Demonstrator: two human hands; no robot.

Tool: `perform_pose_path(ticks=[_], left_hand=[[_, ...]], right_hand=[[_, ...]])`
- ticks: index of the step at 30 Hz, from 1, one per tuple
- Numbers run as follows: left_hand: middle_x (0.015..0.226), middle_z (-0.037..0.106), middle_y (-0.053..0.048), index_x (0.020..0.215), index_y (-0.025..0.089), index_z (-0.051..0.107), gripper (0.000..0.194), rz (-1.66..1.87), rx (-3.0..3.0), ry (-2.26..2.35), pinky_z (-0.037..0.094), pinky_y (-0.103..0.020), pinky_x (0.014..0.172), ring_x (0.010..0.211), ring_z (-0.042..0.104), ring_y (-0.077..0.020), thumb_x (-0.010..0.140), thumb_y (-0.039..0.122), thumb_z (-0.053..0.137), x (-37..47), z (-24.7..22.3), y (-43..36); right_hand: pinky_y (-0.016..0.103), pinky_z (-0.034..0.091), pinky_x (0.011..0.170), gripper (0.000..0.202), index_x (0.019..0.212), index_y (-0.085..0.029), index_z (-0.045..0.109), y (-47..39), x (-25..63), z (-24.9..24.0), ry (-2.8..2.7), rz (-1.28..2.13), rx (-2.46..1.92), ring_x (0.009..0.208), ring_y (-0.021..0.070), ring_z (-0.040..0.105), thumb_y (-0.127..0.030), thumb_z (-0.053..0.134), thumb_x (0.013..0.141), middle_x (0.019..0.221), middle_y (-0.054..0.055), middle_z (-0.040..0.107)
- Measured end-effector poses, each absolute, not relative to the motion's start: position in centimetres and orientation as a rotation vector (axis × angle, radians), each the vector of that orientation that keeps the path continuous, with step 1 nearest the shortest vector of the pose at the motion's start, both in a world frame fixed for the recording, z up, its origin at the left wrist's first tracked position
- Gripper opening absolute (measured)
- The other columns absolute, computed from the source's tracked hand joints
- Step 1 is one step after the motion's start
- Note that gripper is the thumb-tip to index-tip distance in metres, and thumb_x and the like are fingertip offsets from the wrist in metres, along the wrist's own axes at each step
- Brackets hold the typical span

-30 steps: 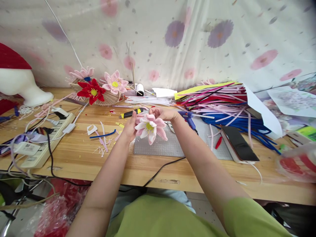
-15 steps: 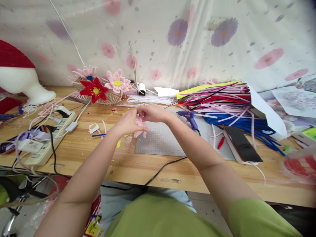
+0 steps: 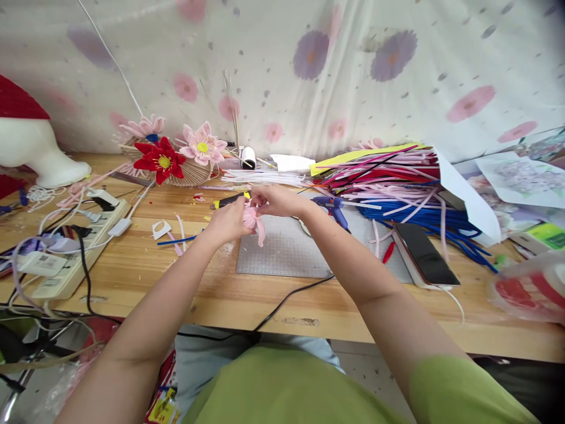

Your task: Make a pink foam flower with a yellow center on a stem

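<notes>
A pink flower of fuzzy pipe cleaners (image 3: 251, 219) is held between my two hands above the left part of a grey cutting mat (image 3: 282, 256). My left hand (image 3: 227, 221) closes on its left side. From the right, my right hand (image 3: 279, 201) pinches its top with bent fingers. One long petal hangs down below the fingers, and the hands partly hide the rest. Just behind my left hand lies a yellow and black tool (image 3: 230, 200). A blue glue gun (image 3: 330, 207) lies beyond my right forearm.
Bundled pipe cleaners (image 3: 397, 188) lie at the back right, near a phone (image 3: 426, 253). Finished flowers (image 3: 163, 161) stand at the back left. A power strip (image 3: 83, 253) with cords is at left. A black cable (image 3: 282, 303) crosses the front edge.
The pink flower has turned in my hands, and a long petal now hangs below them. The yellow and black tool has come into sight behind my left hand. The view has shifted slightly.
</notes>
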State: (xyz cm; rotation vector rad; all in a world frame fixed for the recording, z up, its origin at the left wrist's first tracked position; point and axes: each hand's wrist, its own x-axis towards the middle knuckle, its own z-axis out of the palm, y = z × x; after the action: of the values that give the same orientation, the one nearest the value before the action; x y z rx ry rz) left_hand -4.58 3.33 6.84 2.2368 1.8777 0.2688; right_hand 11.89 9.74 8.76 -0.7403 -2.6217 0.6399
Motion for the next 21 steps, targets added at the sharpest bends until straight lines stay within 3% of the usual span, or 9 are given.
perform_pose_path(ticks=[5,11,15,19,21], left_hand=[[0.13,0.049,-0.013,0.137,0.02,0.031,0.101,0.453,1.997,1.396,0.039,-0.038,0.094,0.118,0.049,-0.0294,0.048,0.037,0.076,-6.0,7.5,4.1],[0.116,0.06,-0.009,0.119,0.019,0.054,0.077,0.54,1.684,1.158,0.041,-0.036,0.091,0.108,0.054,-0.0279,0.046,0.03,0.077,-6.9,7.8,5.4],[0.102,0.064,-0.006,0.108,0.017,0.058,0.066,0.528,1.697,1.241,0.045,-0.034,0.081,0.094,0.059,-0.0245,0.046,0.029,0.078,-6.3,7.0,5.5],[0.077,0.064,-0.003,0.088,0.016,0.062,0.038,0.508,1.683,1.11,0.046,-0.031,0.067,0.07,0.058,-0.0185,0.058,0.036,0.072,-5.5,6.4,5.3],[0.072,0.063,-0.003,0.083,0.016,0.062,0.032,0.485,1.658,1.018,0.045,-0.03,0.065,0.067,0.058,-0.0175,0.06,0.037,0.071,-5.5,6.6,5.3]], right_hand=[[0.022,0.03,0.059,0.021,0.07,-0.018,0.042,10.3,12.4,8.0,-2.568,0.889,-0.675,0.065,0.0101,0.045,-0.015,0.061,0.063,0.071,-0.002,0.054],[0.022,0.038,0.059,0.037,0.065,-0.019,0.035,11.7,12.7,7.0,-2.335,1.432,-0.463,0.066,0.0102,0.05,-0.027,0.07,0.06,0.064,-0.005,0.05],[0.023,0.042,0.059,0.042,0.064,-0.019,0.035,12.4,12.9,6.8,-2.274,1.544,-0.476,0.065,0.0095,0.051,-0.026,0.075,0.056,0.061,-0.007,0.048],[0.023,0.045,0.064,0.042,0.064,-0.019,0.035,12.7,13.2,7.0,-2.217,1.615,-0.476,0.072,0.0104,0.055,-0.025,0.076,0.057,0.065,-0.006,0.052],[0.023,0.046,0.064,0.042,0.064,-0.018,0.035,12.8,13.3,7.0,-2.212,1.64,-0.465,0.074,0.0106,0.056,-0.025,0.076,0.057,0.064,-0.006,0.052]])
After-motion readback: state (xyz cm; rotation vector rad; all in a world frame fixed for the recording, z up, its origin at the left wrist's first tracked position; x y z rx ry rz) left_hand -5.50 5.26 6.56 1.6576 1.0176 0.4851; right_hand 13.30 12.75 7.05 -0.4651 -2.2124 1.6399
